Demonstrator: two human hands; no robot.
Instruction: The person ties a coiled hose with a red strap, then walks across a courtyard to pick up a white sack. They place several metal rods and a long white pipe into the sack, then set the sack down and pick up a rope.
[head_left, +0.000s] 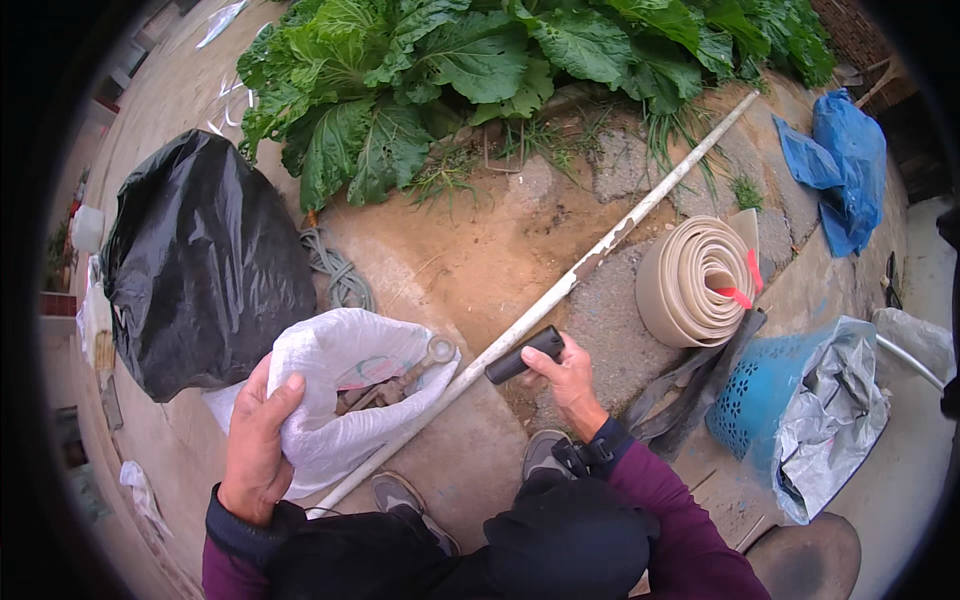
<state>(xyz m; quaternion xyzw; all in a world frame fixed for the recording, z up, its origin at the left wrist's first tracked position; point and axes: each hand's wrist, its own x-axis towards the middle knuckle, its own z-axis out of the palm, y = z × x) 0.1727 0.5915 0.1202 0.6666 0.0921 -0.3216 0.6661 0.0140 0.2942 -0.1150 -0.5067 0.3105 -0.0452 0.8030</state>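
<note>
My left hand (259, 431) grips the rolled edge of a white woven sack (322, 360), the thumb on top and the fingers behind the cloth. The sack's mouth gapes upward. Inside lie rusty metal parts (382, 394), one with a ring-shaped end (440, 349) resting near the far rim. In my right hand (566, 375) is a short black cylinder (525, 355), pinched between thumb and fingers, just right of the sack. A long white pole (547, 300) with peeling paint runs diagonally beneath the cylinder and along the sack's right side.
A black plastic bag (210, 262) and a coil of grey rope (337, 270) sit to the left. Leafy cabbage plants (465, 67) grow ahead. Rightward stand a rolled beige strip (686, 281), a blue plastic basket (750, 390) with a silvery liner, and a blue plastic bag (847, 165).
</note>
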